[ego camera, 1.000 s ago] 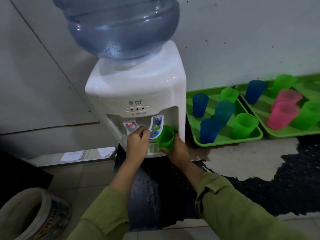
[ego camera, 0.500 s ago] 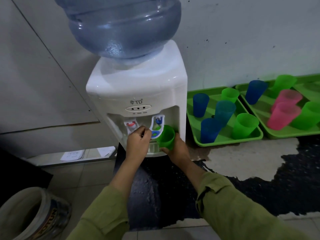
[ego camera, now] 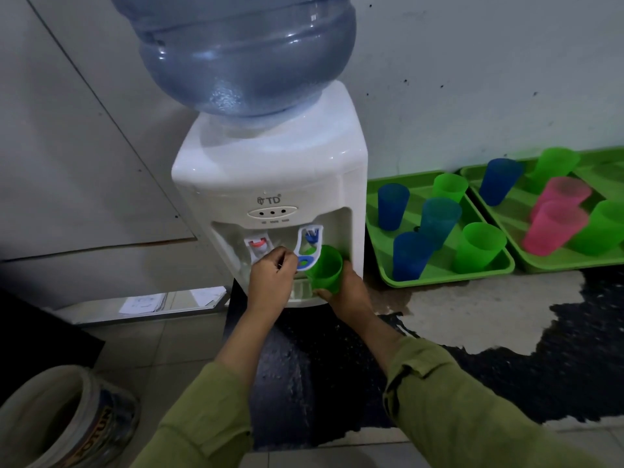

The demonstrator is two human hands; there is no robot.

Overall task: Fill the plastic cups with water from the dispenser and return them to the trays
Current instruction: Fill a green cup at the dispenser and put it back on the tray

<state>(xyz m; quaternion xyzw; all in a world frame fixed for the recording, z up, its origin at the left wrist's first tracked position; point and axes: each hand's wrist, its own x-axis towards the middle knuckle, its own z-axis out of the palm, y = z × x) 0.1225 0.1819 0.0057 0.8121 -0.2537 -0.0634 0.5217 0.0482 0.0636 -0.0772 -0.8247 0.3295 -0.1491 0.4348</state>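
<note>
**A:** What sits farthest left?

**B:** A pale bucket (ego camera: 67, 420) low in the corner. Some papers (ego camera: 145, 302) lie on the floor by the wall behind it.

**A:** Then the dispenser?

**B:** Yes, the white dispenser (ego camera: 270, 177), with a blue bottle (ego camera: 243, 52) upended on top. The red tap (ego camera: 258, 244) is on its left and the blue lever (ego camera: 309, 251) on its right.

**A:** And the hands?

**B:** The left hand (ego camera: 270, 282) has its fingers curled onto the blue lever. The right hand (ego camera: 347, 292) is wrapped round a green cup (ego camera: 326, 270) from below. It holds the cup tilted under the blue tap, above the drip grate (ego camera: 300, 292) (whether there is water inside, I can't tell).

**A:** What's to the right?

**B:** Two green trays lie side by side on the patchy surface (ego camera: 472, 309), against the wall. The near tray (ego camera: 439, 280) carries three blue cups (ego camera: 391, 206) and two green ones, all standing. The far tray (ego camera: 537, 266) carries one blue, two green, and two pink cups (ego camera: 553, 228) touching each other. Its right end runs out of view.
</note>
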